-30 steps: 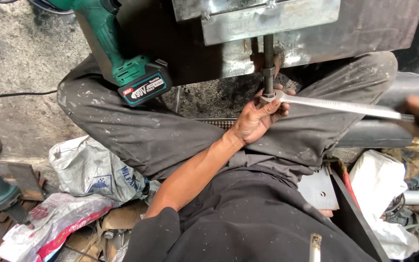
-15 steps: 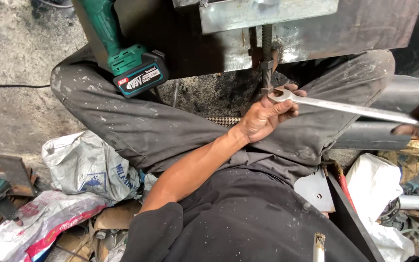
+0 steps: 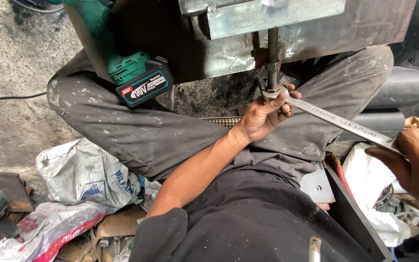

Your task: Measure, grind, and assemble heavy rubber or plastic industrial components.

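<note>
Steel wrench (image 3: 338,122), long, stiff and likely heavy, probably slick when greasy: its far end, best gripped for leverage, sits clasped in the right hand (image 3: 415,167), near the body. Beyond, the left hand (image 3: 263,116) grasps the wrench head against the threaded rod (image 3: 272,53). Left of the rod, a green cordless drill (image 3: 132,80) rests on the knee; a gritty concrete floor (image 3: 10,63) lies behind

A long silver steel spanner (image 3: 338,122) is held at its far end by the right hand (image 3: 415,167). Its ring end is seated on a nut on the dark threaded rod (image 3: 272,53), steadied by the left hand (image 3: 263,116). A green cordless drill with black battery (image 3: 132,77) is rested on the grey-trousered thigh.
</note>
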